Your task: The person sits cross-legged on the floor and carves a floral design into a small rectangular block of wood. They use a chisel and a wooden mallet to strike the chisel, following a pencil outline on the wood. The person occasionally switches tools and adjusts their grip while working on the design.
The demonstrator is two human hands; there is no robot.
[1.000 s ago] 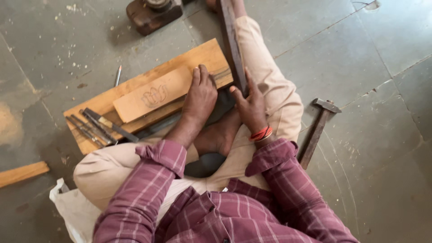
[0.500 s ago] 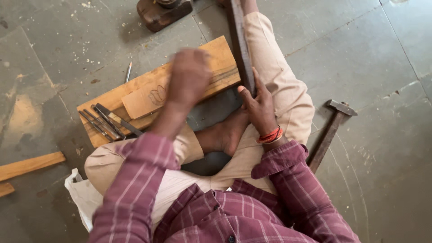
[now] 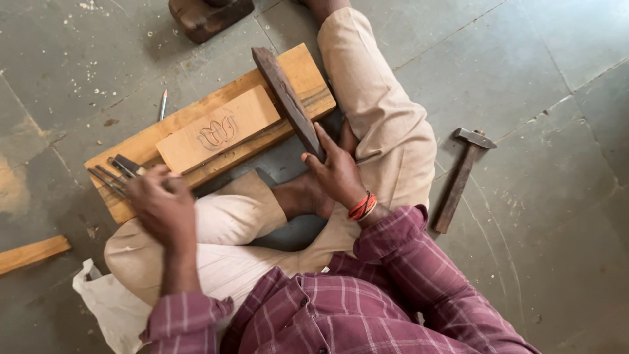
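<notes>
A light wooden block (image 3: 216, 130) with a flower outline carved in it lies on a longer plank (image 3: 308, 75) on the floor. My right hand (image 3: 337, 174) grips the near end of a dark wooden bar (image 3: 283, 92) that rests across the plank beside the block. My left hand (image 3: 160, 203) hovers over the plank's left end, its fingertips at several metal chisels (image 3: 111, 174) lying there. Its fingers are curled, and whether they hold a chisel is hidden. I sit cross-legged behind the plank.
A hammer (image 3: 462, 177) lies on the stone floor to my right. A loose chisel (image 3: 162, 105) lies beyond the plank, and a dark wooden lump (image 3: 206, 16) sits at the top. A wood strip (image 3: 29, 254) and a white bag (image 3: 108, 305) are on the left.
My left hand has lifted off the carved block and swung left to the chisels. My right hand has stayed on the dark bar.
</notes>
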